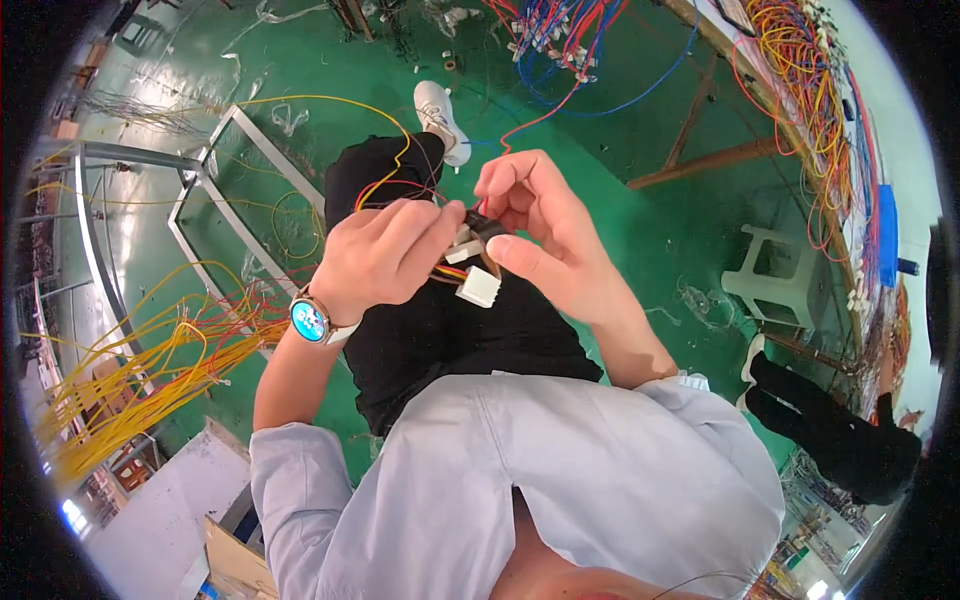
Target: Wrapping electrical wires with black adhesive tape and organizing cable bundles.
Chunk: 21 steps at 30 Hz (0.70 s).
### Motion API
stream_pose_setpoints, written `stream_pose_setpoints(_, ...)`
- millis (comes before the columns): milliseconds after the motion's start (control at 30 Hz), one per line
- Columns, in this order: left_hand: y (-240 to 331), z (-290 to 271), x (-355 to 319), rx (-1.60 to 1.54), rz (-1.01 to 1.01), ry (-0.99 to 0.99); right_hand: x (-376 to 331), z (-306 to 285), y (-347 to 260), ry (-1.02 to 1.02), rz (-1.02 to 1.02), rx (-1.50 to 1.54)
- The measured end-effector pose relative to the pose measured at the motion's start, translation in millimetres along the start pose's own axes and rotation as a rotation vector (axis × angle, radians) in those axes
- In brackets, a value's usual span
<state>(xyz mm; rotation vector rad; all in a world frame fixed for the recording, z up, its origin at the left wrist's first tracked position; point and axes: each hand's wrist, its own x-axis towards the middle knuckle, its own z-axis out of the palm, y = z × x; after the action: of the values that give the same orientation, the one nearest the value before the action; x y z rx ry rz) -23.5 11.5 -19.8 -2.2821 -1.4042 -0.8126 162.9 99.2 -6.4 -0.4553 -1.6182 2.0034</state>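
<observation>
Above my lap, both hands meet over a small bundle of wires and connectors. My left hand is closed, fingertips pinching at the bundle's left side; a yellow wire and thin red wires run up from it. My right hand curls round the other side, thumb and fingers on a black piece that could be a connector or taped wires. A red wire leads up from the right fingers. Between the hands hangs a white plug connector on short coloured wires, with a second pale connector just above it, partly hidden by fingers.
Yellow wires hang in a thick bunch at the left, near a metal frame. Red and blue wires with white plugs hang at the top. A wire-laden bench, a pale stool and another person's dark-clothed legs are on the right.
</observation>
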Motion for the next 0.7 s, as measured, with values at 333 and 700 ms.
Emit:
stream_pose_setpoints(333, 23.4, 13.8, -14.4, -0.253, -0.615, 0.195, 1.5, 12.1, 12.9, 0.119, 0.174, -0.155)
stream_pose_setpoints(700, 48.9, 27.0, -12.5, -1.271, -1.163, 0.495, 11.1, 4.8, 17.9, 0.138, -0.088, -0.302)
